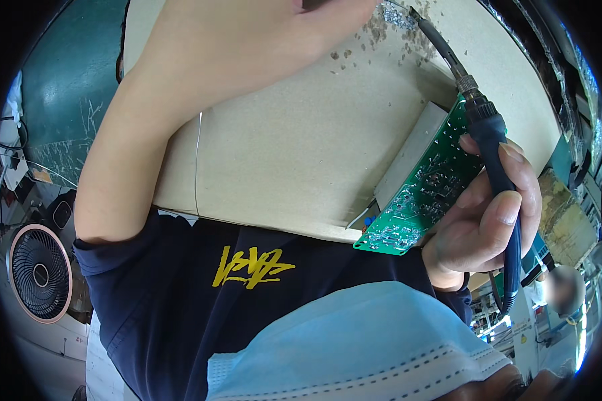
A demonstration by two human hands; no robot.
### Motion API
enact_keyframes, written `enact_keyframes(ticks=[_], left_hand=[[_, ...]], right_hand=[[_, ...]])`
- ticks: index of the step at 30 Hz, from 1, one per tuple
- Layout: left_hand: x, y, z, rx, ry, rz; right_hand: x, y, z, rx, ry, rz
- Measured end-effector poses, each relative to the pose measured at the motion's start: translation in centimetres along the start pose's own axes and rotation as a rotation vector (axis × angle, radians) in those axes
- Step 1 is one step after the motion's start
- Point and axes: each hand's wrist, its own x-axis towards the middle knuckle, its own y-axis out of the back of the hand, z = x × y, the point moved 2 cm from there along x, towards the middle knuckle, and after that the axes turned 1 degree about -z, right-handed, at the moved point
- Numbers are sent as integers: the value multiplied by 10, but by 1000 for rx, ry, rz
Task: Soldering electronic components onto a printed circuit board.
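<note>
My right hand (491,207) is closed around the dark blue handle of a soldering iron (491,137), its tip pointing up and left toward the top edge. Against the fingers of that hand stands a green circuit board (425,190), tilted, solder side showing, with a pale grey block (411,150) behind it. I cannot tell whether the fingers also grip the board. My left hand (274,47) reaches across the top, its fingers partly cut off by the frame. A thin solder wire (396,5) shows between its fingertips and the iron's tip.
Solder bits (398,17) and brown burn specks lie on the tan work surface (274,160). A thin wire (197,164) runs from below my left forearm to the near edge. At left are a green mat (67,100) and a fan (40,274). Another person (564,292) appears far right.
</note>
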Motion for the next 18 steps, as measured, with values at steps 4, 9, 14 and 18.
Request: enact_keyframes(ticks=[4, 9, 14, 18], left_hand=[[-1, -5, 11, 160, -110, 39], [-2, -5, 8, 126, -142, 68], [-2, -5, 13, 140, -57, 33], [-1, -5, 12, 123, -66, 34]], right_hand=[[1, 0, 0, -6, -3, -16], [1, -1, 0, 14, 6, -13], [1, -2, 1, 19, 14, -8], [-1, 0, 1, 35, 17, 9]])
